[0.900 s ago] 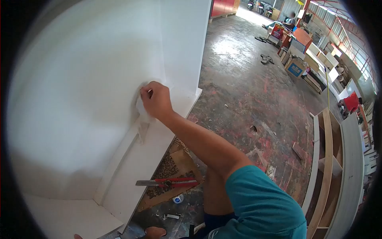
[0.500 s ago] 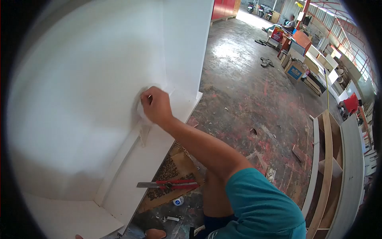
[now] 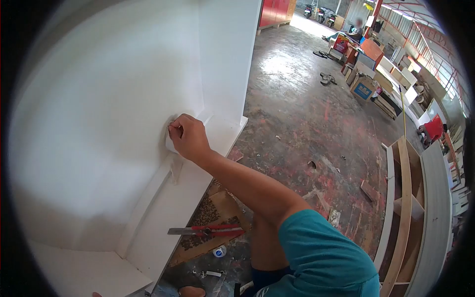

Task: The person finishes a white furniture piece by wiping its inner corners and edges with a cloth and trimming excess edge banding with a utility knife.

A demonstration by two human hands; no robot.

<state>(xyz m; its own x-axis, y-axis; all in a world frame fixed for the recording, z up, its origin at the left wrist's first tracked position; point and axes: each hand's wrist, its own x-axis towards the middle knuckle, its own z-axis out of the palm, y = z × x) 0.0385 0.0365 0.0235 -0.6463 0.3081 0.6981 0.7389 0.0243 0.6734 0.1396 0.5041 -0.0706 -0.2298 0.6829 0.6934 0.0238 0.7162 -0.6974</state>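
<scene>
Head view: my right hand (image 3: 189,137) is closed, fingers pinching a white piece (image 3: 171,144), type unclear, at the inner side of the white cabinet (image 3: 99,123). The red-handled tool (image 3: 208,230) lies across the cabinet's edge. My left hand (image 3: 97,294) barely shows at the cabinet's near end; its grip cannot be determined.
</scene>
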